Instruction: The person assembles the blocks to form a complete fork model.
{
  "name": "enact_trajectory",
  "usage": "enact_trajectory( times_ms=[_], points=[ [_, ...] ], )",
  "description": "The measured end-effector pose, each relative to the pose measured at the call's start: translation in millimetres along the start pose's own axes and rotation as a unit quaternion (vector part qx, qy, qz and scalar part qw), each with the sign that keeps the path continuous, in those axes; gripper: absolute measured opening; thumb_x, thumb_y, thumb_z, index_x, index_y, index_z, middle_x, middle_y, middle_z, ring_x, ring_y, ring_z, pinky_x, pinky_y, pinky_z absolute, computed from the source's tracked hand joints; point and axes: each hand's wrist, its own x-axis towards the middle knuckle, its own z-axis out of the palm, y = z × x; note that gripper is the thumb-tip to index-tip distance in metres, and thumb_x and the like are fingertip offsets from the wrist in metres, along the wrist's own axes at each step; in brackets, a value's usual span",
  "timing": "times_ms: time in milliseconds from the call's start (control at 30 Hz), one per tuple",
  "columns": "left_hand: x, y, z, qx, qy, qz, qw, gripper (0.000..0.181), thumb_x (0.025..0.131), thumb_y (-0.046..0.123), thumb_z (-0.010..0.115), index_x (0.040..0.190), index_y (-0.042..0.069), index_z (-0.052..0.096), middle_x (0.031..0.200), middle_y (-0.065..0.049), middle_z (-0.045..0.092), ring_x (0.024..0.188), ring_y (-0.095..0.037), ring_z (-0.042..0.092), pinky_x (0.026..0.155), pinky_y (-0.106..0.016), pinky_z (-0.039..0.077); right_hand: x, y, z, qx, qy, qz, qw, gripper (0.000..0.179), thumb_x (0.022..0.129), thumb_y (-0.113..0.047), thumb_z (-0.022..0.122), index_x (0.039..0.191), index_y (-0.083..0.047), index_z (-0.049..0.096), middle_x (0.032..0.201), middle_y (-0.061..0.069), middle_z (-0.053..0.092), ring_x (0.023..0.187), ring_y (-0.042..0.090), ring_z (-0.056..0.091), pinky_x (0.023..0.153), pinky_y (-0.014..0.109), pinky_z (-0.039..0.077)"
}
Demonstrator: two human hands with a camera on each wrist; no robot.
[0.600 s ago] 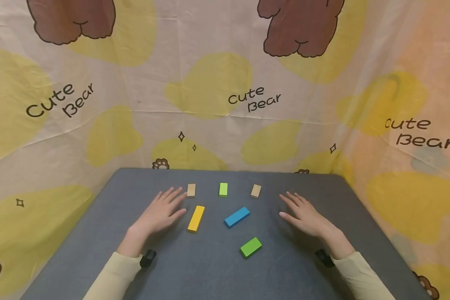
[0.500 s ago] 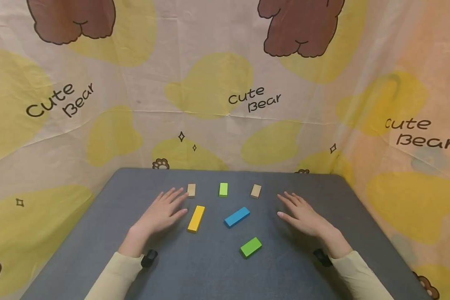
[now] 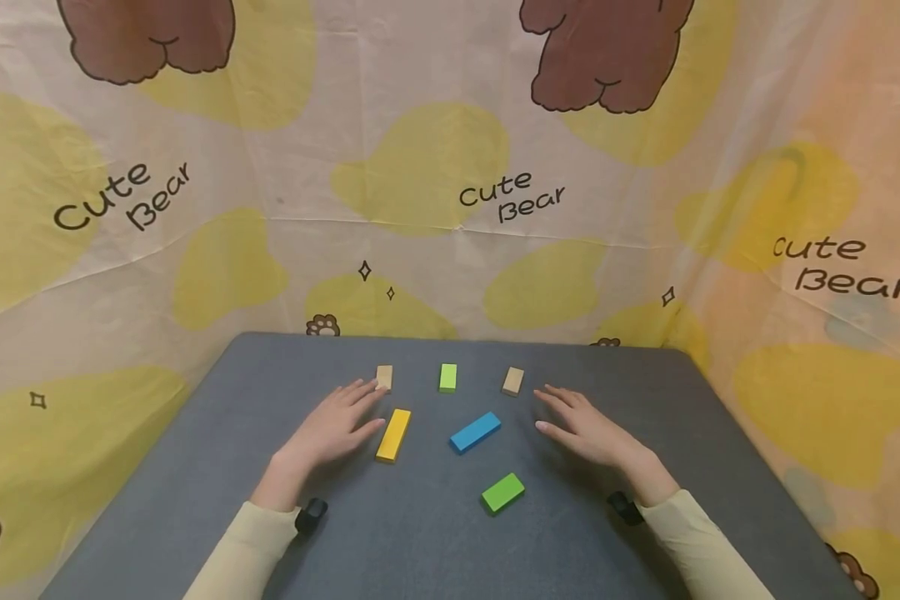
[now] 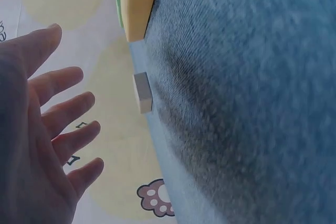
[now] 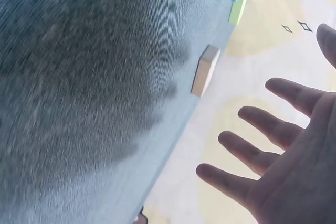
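My left hand (image 3: pixel 335 425) hovers with spread fingers over the table, left of a yellow block (image 3: pixel 393 436). Its fingertips overlap a tan block (image 3: pixel 385 377) at the back in the head view. Opposite it, my right hand (image 3: pixel 588 429) is held above the table with relaxed fingers and nothing in them. Closest to the right fingertips are another tan block (image 3: pixel 513 382) and a blue block (image 3: pixel 476 432). Between the two tan blocks lies a light green block (image 3: pixel 448 378). A darker green block (image 3: pixel 502 494) lies nearer the front. The left wrist view shows a tan block (image 4: pixel 143 93) beyond the fingers.
The blocks lie apart on a dark blue-grey cloth-covered table (image 3: pixel 420 542). Behind and at both sides hangs a printed curtain (image 3: pixel 420 167) with bears and lettering. Each wrist carries a small black device (image 3: pixel 312 516) below the hand.
Both hands have moved inward toward the blocks, the right one farther than the left. The blocks remain where they were, and the head view has shifted slightly.
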Motion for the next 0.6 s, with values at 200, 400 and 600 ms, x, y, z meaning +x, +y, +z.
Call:
enact_trajectory(
  times_ms=[200,400,600],
  points=[
    [2.5,2.5,4.0,-0.015,0.0,0.004,0.9999,0.059,0.095,0.044,0.055,0.147,0.021,0.041,0.153,-0.004,0.044,0.144,-0.032,0.037,0.118,-0.053,0.03,10.5,-5,8,0.001,-0.009,-0.015,0.9999,0.061,0.096,-0.046,0.052,0.149,-0.019,0.037,0.156,0.013,0.035,0.143,0.038,0.034,0.111,0.062,0.033],
    [4.3,3.7,9.3,-0.04,-0.009,0.001,0.9992,0.061,0.093,0.045,0.058,0.147,0.022,0.041,0.152,-0.003,0.044,0.142,-0.031,0.041,0.114,-0.053,0.035,20.1,-9,16,0.013,-0.014,-0.025,0.9995,0.061,0.096,-0.047,0.052,0.148,-0.019,0.039,0.153,0.014,0.039,0.14,0.037,0.038,0.11,0.061,0.034],
    [5.9,3.1,15.0,-0.069,-0.021,-0.007,0.9973,0.062,0.091,0.045,0.061,0.147,0.024,0.042,0.153,-0.001,0.043,0.142,-0.029,0.042,0.113,-0.053,0.037,29.1,-8,27,0.022,-0.013,-0.035,0.9991,0.063,0.094,-0.055,0.051,0.147,-0.021,0.04,0.149,0.012,0.045,0.137,0.035,0.043,0.108,0.06,0.038]
  ],
)
